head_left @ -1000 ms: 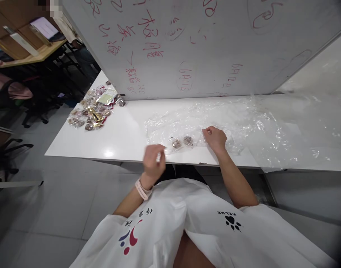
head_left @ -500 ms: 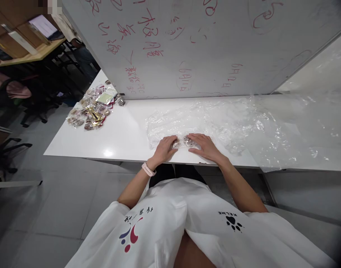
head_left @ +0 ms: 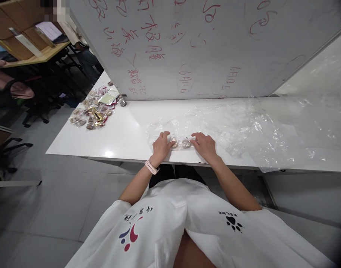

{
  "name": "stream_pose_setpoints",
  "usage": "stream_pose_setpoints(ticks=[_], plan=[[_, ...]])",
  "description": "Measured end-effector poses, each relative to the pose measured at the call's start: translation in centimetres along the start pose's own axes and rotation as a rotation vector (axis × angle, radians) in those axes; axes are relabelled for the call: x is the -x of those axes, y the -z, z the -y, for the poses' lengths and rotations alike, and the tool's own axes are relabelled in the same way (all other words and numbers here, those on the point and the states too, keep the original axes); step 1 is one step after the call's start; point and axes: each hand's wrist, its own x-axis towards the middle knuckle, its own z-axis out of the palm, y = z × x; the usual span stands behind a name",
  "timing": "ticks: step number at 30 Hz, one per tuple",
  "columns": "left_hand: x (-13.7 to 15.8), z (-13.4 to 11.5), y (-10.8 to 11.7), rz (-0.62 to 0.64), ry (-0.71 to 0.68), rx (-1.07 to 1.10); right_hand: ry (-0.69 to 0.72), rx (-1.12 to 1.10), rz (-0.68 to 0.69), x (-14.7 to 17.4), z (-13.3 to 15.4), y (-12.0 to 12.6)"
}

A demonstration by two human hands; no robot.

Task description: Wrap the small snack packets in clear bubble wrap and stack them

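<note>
Clear plastic wrap (head_left: 159,124) lies crumpled along the front of the white table. Two small round bundles in clear wrapping rest side by side at its near edge, a left bundle (head_left: 174,144) and a right bundle (head_left: 186,143). My left hand (head_left: 160,148) is just left of them, fingers bent and apart from the thumb, the thumb touching the left bundle. My right hand (head_left: 206,147) lies to the right, fingers curved and spread, its thumb close to the right bundle. What is inside the bundles cannot be made out clearly.
A whiteboard (head_left: 209,48) with red writing stands along the back of the table (head_left: 131,137). Several small bagged items (head_left: 96,108) are heaped at the left end. More plastic wrap stretches to the right and over the edge. A person (head_left: 88,59) is at far left.
Both hands have shifted on the bundles, with fingers lifted and more bent. The right hand has drawn slightly away, leaving the right bundle more exposed. The bundles now look more covered by film.
</note>
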Motion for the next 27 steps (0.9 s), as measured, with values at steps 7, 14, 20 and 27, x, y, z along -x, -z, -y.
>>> stream_pose_setpoints(ticks=[7,14,20,27], plan=[[3.3,3.5,1.6,0.104,-0.426,-0.073,0.322,0.023,0.107,2.8,-1.8,0.3],[0.7,3.5,3.5,0.188,-0.200,-0.009,0.226,-0.082,0.117,-0.7,-1.1,0.5],[-3.9,1.7,2.3,0.080,-0.031,-0.202,0.037,0.050,0.142,-4.6,1.2,0.3],[2.2,1.2,0.6,-0.542,0.185,0.157,0.316,0.009,0.038,-1.7,2.9,-1.4]])
